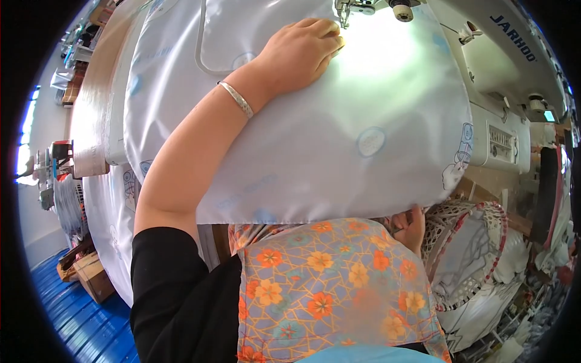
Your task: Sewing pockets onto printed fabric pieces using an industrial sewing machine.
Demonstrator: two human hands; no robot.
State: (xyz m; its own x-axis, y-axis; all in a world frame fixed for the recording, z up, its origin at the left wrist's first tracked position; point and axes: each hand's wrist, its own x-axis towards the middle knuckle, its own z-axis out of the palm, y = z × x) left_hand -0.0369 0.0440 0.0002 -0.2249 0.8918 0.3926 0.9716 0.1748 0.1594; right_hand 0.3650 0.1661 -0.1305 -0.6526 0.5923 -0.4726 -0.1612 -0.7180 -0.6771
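My left hand (pixel 302 51) lies flat, palm down, on a shiny white fabric (pixel 339 139) printed with pale blue cartoon figures, fingers close to the needle and presser foot (pixel 345 12) of a white sewing machine (pixel 490 72). A silver bangle (pixel 237 98) circles that wrist. The fabric drapes over the machine bed and down toward my lap. My right hand (pixel 411 225) is low at the right, mostly hidden under the fabric's front edge, above my orange floral apron (pixel 327 284); what it holds cannot be made out.
A mesh basket (pixel 466 254) full of white cloth stands at my right. More white printed fabric (pixel 109 224) hangs off the table's left side. A cardboard box (pixel 94 275) sits on the blue floor (pixel 78 320) at lower left.
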